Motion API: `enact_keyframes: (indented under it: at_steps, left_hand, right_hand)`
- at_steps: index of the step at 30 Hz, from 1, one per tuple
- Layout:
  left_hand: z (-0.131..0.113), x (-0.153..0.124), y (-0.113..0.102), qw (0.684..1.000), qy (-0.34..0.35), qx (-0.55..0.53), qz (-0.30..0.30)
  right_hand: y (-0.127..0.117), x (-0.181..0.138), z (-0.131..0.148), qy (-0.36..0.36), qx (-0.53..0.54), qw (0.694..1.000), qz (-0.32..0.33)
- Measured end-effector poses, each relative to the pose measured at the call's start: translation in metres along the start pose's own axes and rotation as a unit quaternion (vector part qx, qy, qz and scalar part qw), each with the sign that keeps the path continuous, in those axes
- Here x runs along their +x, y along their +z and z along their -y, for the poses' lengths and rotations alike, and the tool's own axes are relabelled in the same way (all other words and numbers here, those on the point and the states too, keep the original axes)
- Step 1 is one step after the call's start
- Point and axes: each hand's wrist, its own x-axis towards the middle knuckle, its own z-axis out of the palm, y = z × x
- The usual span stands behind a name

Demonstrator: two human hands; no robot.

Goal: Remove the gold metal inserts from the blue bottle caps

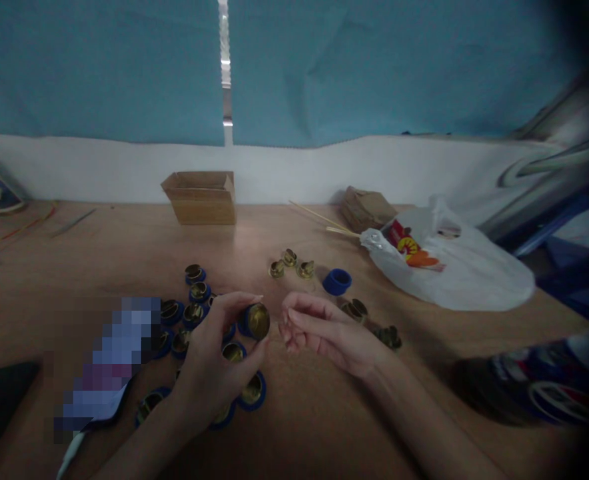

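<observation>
My left hand [209,373] grips a blue ring with a brass cup [258,321] set in it, the cup's hollow side turned to the right. Just to its right is my right hand [327,333], thumb and fingers pinched together; whatever they may hold cannot be made out. Several more blue rings with brass inserts [252,390] lie around and under my left hand, partly hidden by it. Past my right hand lie a lone blue ring [337,283] and a group of loose brass pieces [305,269]. Another brass piece [357,309] is beside my right wrist.
An open cardboard box [205,205] stands against the back wall. To the right are a brown paper packet [367,209], a white plastic bag [474,267] and a dark bottle lying nearby [524,387]. A phone with blurred screen [112,363] and white cable lies left.
</observation>
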Motion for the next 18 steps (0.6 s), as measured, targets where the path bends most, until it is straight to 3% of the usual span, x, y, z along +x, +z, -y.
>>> enact_keyframes:
  at_steps: [11,18]
  left_hand:
    - [-0.003,0.002,-0.002,0.996,0.045,0.07,0.041]
    - [0.0,0.002,-0.003,0.995,0.027,0.089,0.043]
  right_hand:
    - [0.005,0.003,-0.004,-0.004,-0.033,0.999,-0.025]
    - [0.002,-0.001,0.008,-0.078,-0.171,0.974,-0.123]
